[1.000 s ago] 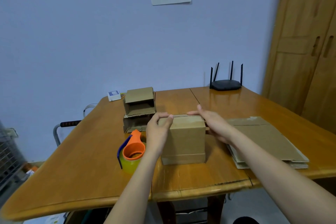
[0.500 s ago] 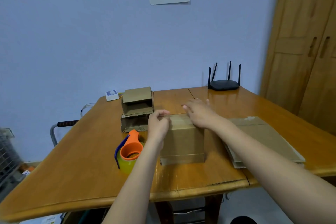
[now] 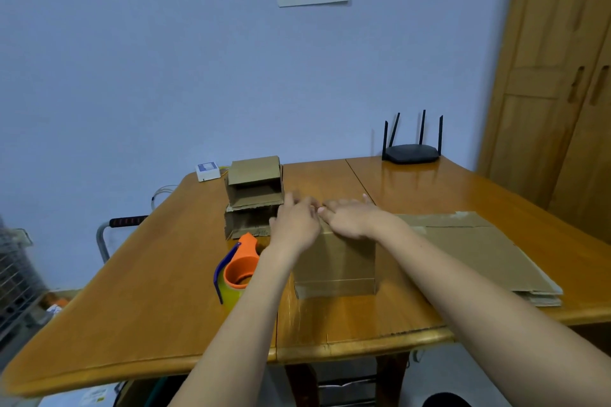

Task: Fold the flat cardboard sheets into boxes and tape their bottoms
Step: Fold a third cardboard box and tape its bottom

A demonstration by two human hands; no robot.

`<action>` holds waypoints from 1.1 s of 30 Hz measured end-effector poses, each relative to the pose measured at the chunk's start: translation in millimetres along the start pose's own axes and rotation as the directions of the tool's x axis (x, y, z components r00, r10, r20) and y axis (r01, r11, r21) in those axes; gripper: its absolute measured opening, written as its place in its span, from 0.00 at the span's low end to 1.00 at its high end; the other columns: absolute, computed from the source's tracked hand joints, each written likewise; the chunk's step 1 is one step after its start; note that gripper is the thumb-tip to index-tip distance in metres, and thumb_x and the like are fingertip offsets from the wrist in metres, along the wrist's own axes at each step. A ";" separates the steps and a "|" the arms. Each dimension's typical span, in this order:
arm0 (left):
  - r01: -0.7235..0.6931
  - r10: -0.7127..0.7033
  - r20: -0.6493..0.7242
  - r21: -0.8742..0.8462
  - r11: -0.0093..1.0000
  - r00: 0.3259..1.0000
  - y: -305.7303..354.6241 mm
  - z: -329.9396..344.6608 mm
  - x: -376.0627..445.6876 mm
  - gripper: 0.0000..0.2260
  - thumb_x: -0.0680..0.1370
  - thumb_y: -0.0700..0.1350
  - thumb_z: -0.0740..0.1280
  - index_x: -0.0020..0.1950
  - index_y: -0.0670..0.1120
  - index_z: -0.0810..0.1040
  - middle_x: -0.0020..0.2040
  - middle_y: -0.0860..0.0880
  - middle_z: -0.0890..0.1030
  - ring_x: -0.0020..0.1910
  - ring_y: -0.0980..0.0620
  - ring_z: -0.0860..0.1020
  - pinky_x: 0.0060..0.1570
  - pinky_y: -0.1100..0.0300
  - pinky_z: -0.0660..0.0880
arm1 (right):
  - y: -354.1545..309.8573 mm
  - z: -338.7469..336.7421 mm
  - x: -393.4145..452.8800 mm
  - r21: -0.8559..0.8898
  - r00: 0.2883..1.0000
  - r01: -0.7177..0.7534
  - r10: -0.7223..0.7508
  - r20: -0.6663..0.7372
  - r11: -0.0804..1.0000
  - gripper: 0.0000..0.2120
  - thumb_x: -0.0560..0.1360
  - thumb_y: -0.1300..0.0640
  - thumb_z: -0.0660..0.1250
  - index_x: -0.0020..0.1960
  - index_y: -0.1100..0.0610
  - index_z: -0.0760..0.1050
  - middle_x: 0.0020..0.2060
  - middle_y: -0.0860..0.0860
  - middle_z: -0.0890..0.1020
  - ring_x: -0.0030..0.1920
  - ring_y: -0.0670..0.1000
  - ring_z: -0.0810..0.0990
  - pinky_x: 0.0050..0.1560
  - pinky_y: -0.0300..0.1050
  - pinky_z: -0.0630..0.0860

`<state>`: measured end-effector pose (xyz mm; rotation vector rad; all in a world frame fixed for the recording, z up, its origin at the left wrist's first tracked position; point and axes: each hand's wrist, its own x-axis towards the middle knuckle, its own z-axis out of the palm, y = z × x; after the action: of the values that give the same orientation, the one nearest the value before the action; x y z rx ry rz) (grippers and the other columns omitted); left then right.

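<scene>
The tape dispenser stands just left of the box. Flat sheets lie just right. The front of the surface is free.

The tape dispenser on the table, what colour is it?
Orange body with a blue edge, tape dispenser; head view.

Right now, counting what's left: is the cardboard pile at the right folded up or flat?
Flat: the brown cardboard sheets lie stacked, unfolded, on the wooden table.
</scene>
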<state>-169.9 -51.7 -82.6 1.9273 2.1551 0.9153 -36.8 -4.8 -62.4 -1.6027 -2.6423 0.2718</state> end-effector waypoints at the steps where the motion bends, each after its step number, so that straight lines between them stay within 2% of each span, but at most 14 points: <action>1: -0.036 0.036 0.004 0.144 0.989 0.999 2.2 -2.1 1.8 0.15 0.83 0.49 0.54 0.65 0.51 0.75 0.68 0.45 0.67 0.67 0.44 0.69 0.68 0.43 0.65 | 0.4 0.1 0.4 0.005 1.000 0.006 -0.006 0.001 1.000 0.29 0.85 0.41 0.39 0.82 0.52 0.53 0.81 0.55 0.55 0.81 0.56 0.51 0.78 0.64 0.38; 3: -0.071 0.057 0.057 0.277 0.958 0.997 6.6 -5.0 8.5 0.19 0.84 0.51 0.50 0.68 0.48 0.74 0.73 0.44 0.67 0.73 0.44 0.64 0.74 0.42 0.57 | 1.8 0.4 0.7 0.004 1.000 0.017 -0.017 -0.002 1.000 0.29 0.85 0.42 0.40 0.83 0.52 0.52 0.82 0.54 0.55 0.81 0.54 0.50 0.78 0.64 0.37; 5: -0.058 0.015 0.158 0.273 0.960 0.987 6.5 -5.2 14.8 0.23 0.84 0.53 0.46 0.73 0.47 0.70 0.77 0.45 0.64 0.77 0.45 0.58 0.76 0.41 0.50 | 2.3 1.7 1.7 0.000 1.000 0.025 -0.025 -0.008 1.000 0.28 0.85 0.44 0.40 0.83 0.52 0.52 0.81 0.54 0.55 0.81 0.54 0.50 0.78 0.64 0.37; 8: 0.035 -0.082 0.258 0.181 0.983 0.963 3.2 -2.4 17.4 0.25 0.84 0.57 0.42 0.78 0.53 0.61 0.78 0.46 0.63 0.77 0.43 0.57 0.74 0.39 0.55 | 4.4 0.0 3.8 0.033 0.999 0.034 -0.034 0.010 0.999 0.26 0.86 0.47 0.43 0.82 0.51 0.54 0.81 0.53 0.56 0.81 0.53 0.49 0.78 0.65 0.37; 13: 0.065 -0.134 0.315 0.221 0.973 0.940 6.9 -4.0 18.9 0.25 0.82 0.52 0.48 0.80 0.54 0.54 0.80 0.46 0.56 0.77 0.40 0.54 0.71 0.40 0.58 | 5.9 2.2 7.8 0.060 0.998 -0.038 0.041 -0.039 0.997 0.26 0.86 0.46 0.44 0.80 0.55 0.61 0.80 0.56 0.60 0.81 0.55 0.54 0.79 0.62 0.41; 16: 0.101 -0.174 0.301 0.245 0.964 0.937 10.6 -3.2 15.7 0.24 0.83 0.54 0.47 0.81 0.56 0.51 0.80 0.46 0.52 0.78 0.39 0.52 0.72 0.39 0.55 | 2.3 6.0 9.7 -0.015 0.997 -0.062 0.062 -0.047 0.998 0.28 0.85 0.43 0.42 0.81 0.54 0.58 0.81 0.55 0.57 0.81 0.56 0.52 0.78 0.65 0.40; 19: 0.110 -0.175 0.301 0.223 0.969 0.937 9.1 -1.1 15.3 0.25 0.83 0.55 0.47 0.81 0.58 0.50 0.81 0.46 0.52 0.78 0.37 0.53 0.72 0.40 0.55 | -1.0 3.3 9.5 -0.015 0.997 -0.083 0.083 0.005 0.996 0.29 0.85 0.42 0.40 0.82 0.52 0.54 0.82 0.54 0.55 0.81 0.57 0.51 0.77 0.67 0.38; 22: 0.111 -0.153 0.263 0.167 0.980 0.953 5.6 0.5 12.8 0.24 0.83 0.56 0.48 0.80 0.58 0.54 0.80 0.45 0.54 0.76 0.36 0.57 0.71 0.40 0.58 | -3.9 -0.1 4.9 -0.005 0.997 -0.082 0.082 0.012 0.997 0.29 0.85 0.43 0.40 0.82 0.53 0.55 0.81 0.56 0.57 0.80 0.59 0.54 0.78 0.67 0.41; 25: 0.091 -0.101 0.206 0.056 0.994 0.973 2.1 -0.1 9.4 0.22 0.82 0.55 0.50 0.76 0.55 0.65 0.74 0.43 0.63 0.72 0.36 0.63 0.67 0.41 0.64 | -5.3 -0.3 -0.6 -0.022 0.998 -0.066 0.065 -0.014 0.998 0.29 0.85 0.43 0.40 0.80 0.53 0.61 0.79 0.58 0.63 0.79 0.60 0.58 0.77 0.68 0.39; 27: 0.058 -0.061 0.094 0.029 0.998 0.994 1.5 -2.6 6.2 0.18 0.82 0.54 0.52 0.66 0.51 0.75 0.67 0.43 0.70 0.66 0.39 0.68 0.62 0.44 0.70 | -7.4 -4.3 -4.9 -0.057 0.996 -0.077 0.073 -0.057 0.995 0.30 0.84 0.43 0.40 0.75 0.54 0.70 0.74 0.58 0.70 0.78 0.60 0.60 0.74 0.71 0.33; 28: 0.024 -0.025 0.032 0.035 0.999 0.999 1.2 -3.4 4.6 0.16 0.82 0.53 0.53 0.57 0.49 0.77 0.63 0.43 0.72 0.62 0.40 0.71 0.57 0.46 0.72 | -9.8 -7.8 -7.6 -0.076 0.994 -0.076 0.069 -0.090 0.994 0.29 0.85 0.44 0.40 0.70 0.55 0.73 0.72 0.58 0.73 0.77 0.60 0.61 0.74 0.71 0.32; 30: -0.047 0.048 -0.040 0.027 0.999 0.998 2.8 -5.9 1.1 0.15 0.82 0.51 0.52 0.45 0.49 0.75 0.54 0.42 0.76 0.56 0.41 0.75 0.50 0.49 0.73 | -16.5 -15.9 -14.0 -0.088 0.985 -0.055 0.040 -0.167 0.995 0.27 0.85 0.47 0.43 0.63 0.56 0.77 0.65 0.57 0.78 0.75 0.60 0.66 0.75 0.71 0.35; 31: -0.075 0.074 -0.052 0.000 0.997 0.996 3.8 -8.0 0.1 0.15 0.83 0.51 0.52 0.46 0.50 0.76 0.53 0.42 0.77 0.56 0.41 0.76 0.49 0.50 0.74 | -19.6 -19.9 -16.4 -0.079 0.979 -0.038 0.021 -0.205 0.996 0.25 0.85 0.48 0.44 0.61 0.56 0.78 0.63 0.57 0.79 0.72 0.59 0.68 0.76 0.69 0.38; 33: -0.087 0.082 -0.085 -0.060 0.994 0.993 2.5 -15.1 0.2 0.17 0.84 0.51 0.51 0.60 0.50 0.78 0.58 0.43 0.78 0.59 0.42 0.76 0.54 0.50 0.75 | -25.6 -26.6 -19.5 -0.066 0.963 -0.005 -0.013 -0.270 0.998 0.22 0.85 0.51 0.46 0.61 0.57 0.77 0.59 0.57 0.81 0.68 0.58 0.73 0.78 0.66 0.44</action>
<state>-174.7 -56.9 -68.9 1.9981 2.0732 1.0825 -46.9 -30.1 -30.8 -1.5276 -2.4692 -0.0346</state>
